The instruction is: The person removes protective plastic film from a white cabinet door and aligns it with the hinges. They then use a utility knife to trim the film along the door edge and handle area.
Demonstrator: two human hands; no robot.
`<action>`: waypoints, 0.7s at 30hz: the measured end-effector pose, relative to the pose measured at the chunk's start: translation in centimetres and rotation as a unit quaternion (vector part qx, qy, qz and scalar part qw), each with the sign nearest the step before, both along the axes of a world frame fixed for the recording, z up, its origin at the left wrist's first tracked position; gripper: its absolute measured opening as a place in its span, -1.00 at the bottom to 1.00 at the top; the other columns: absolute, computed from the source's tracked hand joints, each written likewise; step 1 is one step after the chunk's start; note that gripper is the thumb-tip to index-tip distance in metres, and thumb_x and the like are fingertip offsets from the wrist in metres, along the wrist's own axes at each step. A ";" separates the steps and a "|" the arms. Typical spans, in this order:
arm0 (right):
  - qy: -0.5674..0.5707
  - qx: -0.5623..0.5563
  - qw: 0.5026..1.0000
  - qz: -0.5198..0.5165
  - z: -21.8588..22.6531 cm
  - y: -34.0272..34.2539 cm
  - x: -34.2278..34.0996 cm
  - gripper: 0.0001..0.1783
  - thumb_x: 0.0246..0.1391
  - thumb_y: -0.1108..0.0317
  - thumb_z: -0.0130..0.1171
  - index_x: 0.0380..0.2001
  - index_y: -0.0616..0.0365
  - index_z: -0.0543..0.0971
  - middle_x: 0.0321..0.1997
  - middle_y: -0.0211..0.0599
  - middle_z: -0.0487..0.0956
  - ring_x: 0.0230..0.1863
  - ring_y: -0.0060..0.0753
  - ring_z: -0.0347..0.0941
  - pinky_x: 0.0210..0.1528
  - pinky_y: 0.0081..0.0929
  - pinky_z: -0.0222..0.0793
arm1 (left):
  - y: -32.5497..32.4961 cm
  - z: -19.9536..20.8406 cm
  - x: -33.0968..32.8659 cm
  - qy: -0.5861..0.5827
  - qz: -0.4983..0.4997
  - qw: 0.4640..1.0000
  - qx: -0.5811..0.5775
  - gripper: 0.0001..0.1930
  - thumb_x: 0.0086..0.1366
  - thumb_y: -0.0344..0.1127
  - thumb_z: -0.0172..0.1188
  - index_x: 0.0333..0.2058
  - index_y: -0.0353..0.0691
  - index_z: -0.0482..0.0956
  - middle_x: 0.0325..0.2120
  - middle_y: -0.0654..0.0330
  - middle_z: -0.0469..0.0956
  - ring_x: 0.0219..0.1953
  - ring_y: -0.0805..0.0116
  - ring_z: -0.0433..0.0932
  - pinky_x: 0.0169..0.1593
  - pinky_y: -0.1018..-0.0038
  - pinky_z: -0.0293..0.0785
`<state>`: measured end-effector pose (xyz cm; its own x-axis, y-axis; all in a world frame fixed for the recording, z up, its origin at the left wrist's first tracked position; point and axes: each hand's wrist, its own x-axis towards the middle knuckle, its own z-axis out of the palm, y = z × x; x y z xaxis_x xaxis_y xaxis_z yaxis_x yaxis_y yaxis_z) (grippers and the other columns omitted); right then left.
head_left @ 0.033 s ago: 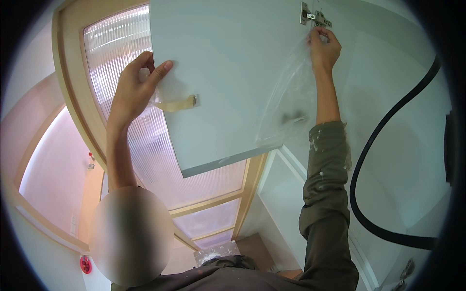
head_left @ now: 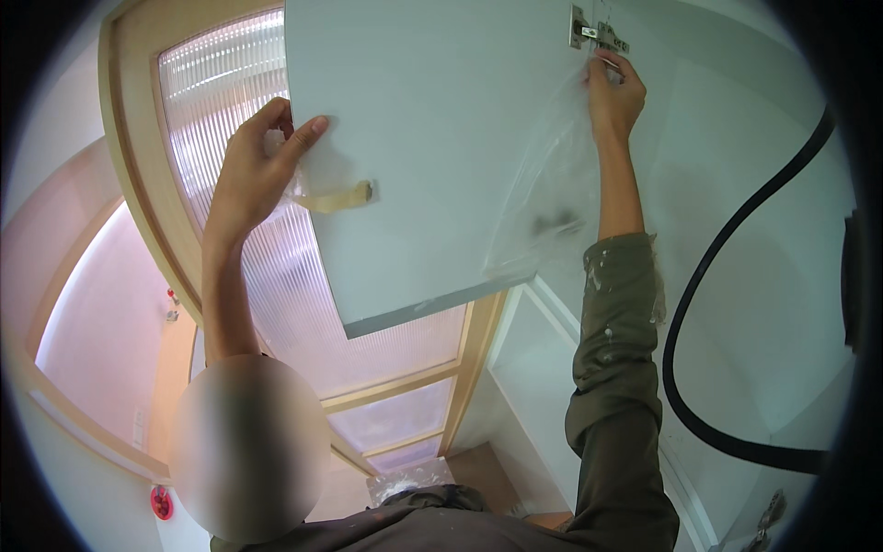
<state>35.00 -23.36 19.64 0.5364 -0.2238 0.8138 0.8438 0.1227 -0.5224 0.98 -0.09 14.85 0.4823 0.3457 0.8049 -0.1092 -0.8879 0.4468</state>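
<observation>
A pale grey-green cabinet door [head_left: 423, 120] hangs in front of me. My left hand [head_left: 250, 175] is closed around its left edge, thumb on the face and fingers curled behind. A crumpled bit of clear plastic shows by that palm. Just below, a strip of yellowish tape [head_left: 336, 198] sticks out across the door. At the upper right, my right hand [head_left: 616, 99] pinches clear plastic film [head_left: 529, 207], which drapes down over the door's right side. Right above those fingertips is a metal hinge [head_left: 593, 35] joining door and cabinet.
Behind the door stands a wood-framed ribbed glass panel [head_left: 267, 239]. A thick black hose [head_left: 685, 322] curves along the right side of the cabinet interior [head_left: 736, 239]. A small red container [head_left: 162, 502] is at lower left, and clear plastic wrapping [head_left: 409, 478] lies low in the middle.
</observation>
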 end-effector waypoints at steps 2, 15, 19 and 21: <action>-0.018 0.017 0.997 0.066 -0.1 -0.2 0.1 -0.76 0.13 0.32 0.22 -0.20 0.17 0.73 -0.30 -0.28 0.69 -0.44 -0.50 0.57 -0.35 -0.53 0.45 | 0.0 -0.1 0.0 -0.004 0.006 1.000 0.000 -0.51 0.36 0.05 0.29 -0.23 -0.40 0.59 -0.48 0.16 0.53 -0.41 0.39 0.49 -0.23 0.42 0.48; -0.020 -0.112 0.990 -0.087 1.6 -1.5 -0.6 -0.58 -0.03 0.07 0.54 -0.12 -0.01 0.79 -0.24 -0.33 0.73 -0.25 -0.43 0.59 -0.09 -0.44 0.49 | 0.0 0.1 0.3 -0.013 -0.013 1.000 -0.015 -0.57 0.36 -0.01 0.29 -0.30 -0.37 0.56 -0.50 0.20 0.47 -0.41 0.43 0.43 -0.26 0.44 0.43; -0.085 -0.114 0.982 -0.123 1.9 -1.0 -0.4 -0.67 0.03 0.09 0.50 -0.19 0.01 0.80 -0.21 -0.20 0.76 -0.25 -0.36 0.61 -0.07 -0.41 0.50 | 0.0 0.2 0.1 -0.011 0.001 1.000 -0.001 -0.57 0.36 -0.01 0.30 -0.34 -0.35 0.53 -0.52 0.22 0.45 -0.41 0.46 0.40 -0.29 0.49 0.41; -0.080 -0.119 0.979 -0.145 1.8 -0.8 -0.3 -0.69 0.06 0.11 0.48 -0.19 0.02 0.80 -0.22 -0.15 0.75 -0.25 -0.32 0.62 -0.06 -0.39 0.50 | -0.1 0.2 0.1 -0.018 -0.008 1.000 0.002 -0.57 0.36 0.00 0.31 -0.35 -0.35 0.52 -0.51 0.22 0.45 -0.41 0.47 0.40 -0.29 0.50 0.41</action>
<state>34.72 -24.17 21.48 0.3391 -0.1409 0.9301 0.8987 -0.2438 -0.3646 1.04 -0.21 15.05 0.4583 0.3346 0.8234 -0.1387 -0.8882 0.4381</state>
